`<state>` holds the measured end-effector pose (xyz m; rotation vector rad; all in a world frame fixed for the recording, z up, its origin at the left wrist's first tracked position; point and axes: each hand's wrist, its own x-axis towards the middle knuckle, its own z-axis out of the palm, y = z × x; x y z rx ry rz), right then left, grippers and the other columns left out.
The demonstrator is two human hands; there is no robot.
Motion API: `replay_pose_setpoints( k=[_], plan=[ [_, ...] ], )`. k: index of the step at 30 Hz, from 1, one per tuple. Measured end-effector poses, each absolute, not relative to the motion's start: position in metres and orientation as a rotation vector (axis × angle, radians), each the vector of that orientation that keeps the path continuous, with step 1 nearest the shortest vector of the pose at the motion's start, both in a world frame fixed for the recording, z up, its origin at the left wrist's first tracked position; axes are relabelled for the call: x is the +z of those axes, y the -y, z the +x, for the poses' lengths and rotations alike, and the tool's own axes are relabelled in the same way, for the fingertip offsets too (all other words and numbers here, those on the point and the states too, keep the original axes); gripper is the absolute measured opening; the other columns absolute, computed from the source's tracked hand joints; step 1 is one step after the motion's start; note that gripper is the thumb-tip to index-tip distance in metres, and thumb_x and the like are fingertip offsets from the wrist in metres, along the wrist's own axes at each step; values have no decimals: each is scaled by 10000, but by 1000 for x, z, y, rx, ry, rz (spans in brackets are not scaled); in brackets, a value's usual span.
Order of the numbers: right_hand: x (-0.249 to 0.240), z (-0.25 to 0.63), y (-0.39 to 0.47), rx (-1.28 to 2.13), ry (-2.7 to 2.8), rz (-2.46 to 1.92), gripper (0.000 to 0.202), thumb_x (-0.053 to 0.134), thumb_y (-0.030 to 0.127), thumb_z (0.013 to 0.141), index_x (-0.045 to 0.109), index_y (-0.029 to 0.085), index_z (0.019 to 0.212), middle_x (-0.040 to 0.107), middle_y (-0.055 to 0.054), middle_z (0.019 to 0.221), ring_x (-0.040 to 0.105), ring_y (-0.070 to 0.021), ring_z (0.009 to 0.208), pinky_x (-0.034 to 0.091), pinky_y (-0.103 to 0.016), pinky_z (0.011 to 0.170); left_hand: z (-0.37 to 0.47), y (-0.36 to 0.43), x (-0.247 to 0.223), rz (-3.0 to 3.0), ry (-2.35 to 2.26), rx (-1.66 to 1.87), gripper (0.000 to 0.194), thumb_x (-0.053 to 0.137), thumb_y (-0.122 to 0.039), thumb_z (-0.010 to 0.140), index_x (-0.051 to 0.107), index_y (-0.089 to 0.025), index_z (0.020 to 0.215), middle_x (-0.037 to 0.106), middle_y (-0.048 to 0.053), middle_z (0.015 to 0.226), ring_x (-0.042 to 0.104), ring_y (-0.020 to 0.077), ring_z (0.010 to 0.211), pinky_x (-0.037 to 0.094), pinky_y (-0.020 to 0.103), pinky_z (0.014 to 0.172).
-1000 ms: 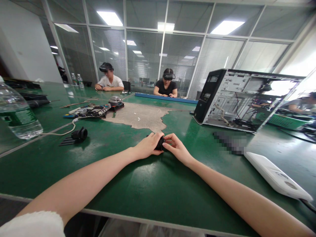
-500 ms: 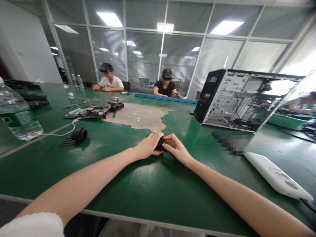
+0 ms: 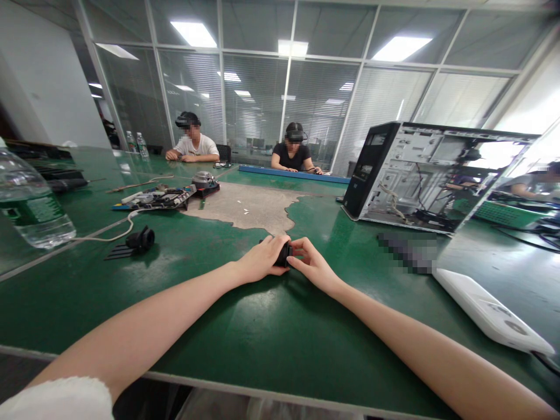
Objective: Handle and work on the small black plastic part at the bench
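Note:
A small black part [image 3: 282, 255], its exact kind unclear, lies between my two hands over the green tabletop [image 3: 245, 344]. My left hand [image 3: 261, 258] is wrapped round it from the left, its fingers covering most of the top. From the right, my right hand [image 3: 311, 263] pinches the part's right side with thumb and fingertips. Much of the piece is hidden by the fingers. Left of my left hand sits another black plastic piece [image 3: 140, 240] with a round end and flat prongs.
An opened computer case [image 3: 371, 169] stands at right, with a white power bank-like device [image 3: 490, 309] nearer me. Beyond my hands lie a circuit board [image 3: 161, 198] and a bare brown patch [image 3: 249, 207]. A water bottle [image 3: 35, 204] stands left. Two people sit across the table.
Both hands stay in place round the black part, with only a very slight shift of the right fingers. Across the table, one person's hand and head have moved slightly.

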<state>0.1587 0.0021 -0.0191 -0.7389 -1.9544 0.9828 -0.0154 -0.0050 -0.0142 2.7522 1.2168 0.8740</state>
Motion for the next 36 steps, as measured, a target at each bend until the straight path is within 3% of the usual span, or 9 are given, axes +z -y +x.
replay_pose_setpoints(
  k=[9, 17, 28, 36],
  plan=[
    [-17, 158, 0, 824, 1970, -782, 155, 481, 308, 779, 469, 211, 900, 515, -21, 920, 528, -143, 906, 470, -282, 753, -16, 5, -14, 2780, -1210, 890, 615, 613, -329, 681, 276, -171, 1170, 443, 97, 1097, 443, 225, 923, 412, 367, 790],
    [-21, 159, -2, 835, 1990, -826, 242, 463, 289, 789, 425, 215, 1016, 497, -49, 1033, 535, -145, 893, 490, -298, 726, -16, 5, -14, 2756, -1192, 897, 598, 609, -317, 683, 287, -184, 1169, 446, 92, 1090, 445, 223, 929, 409, 369, 789],
    [-17, 158, 3, 611, 2058, -757, 137, 452, 250, 795, 469, 217, 927, 491, -37, 943, 528, -142, 883, 494, -305, 744, -15, 5, -14, 2767, -1200, 896, 605, 613, -306, 682, 281, -182, 1172, 441, 94, 1096, 447, 221, 920, 409, 364, 785],
    [-19, 158, 2, 628, 2052, -783, 244, 457, 241, 793, 410, 203, 1029, 486, -64, 1015, 522, -158, 931, 489, -326, 758, -15, 6, -13, 2750, -1196, 893, 613, 617, -291, 677, 278, -185, 1176, 447, 94, 1085, 450, 222, 930, 409, 362, 782]
  ],
)
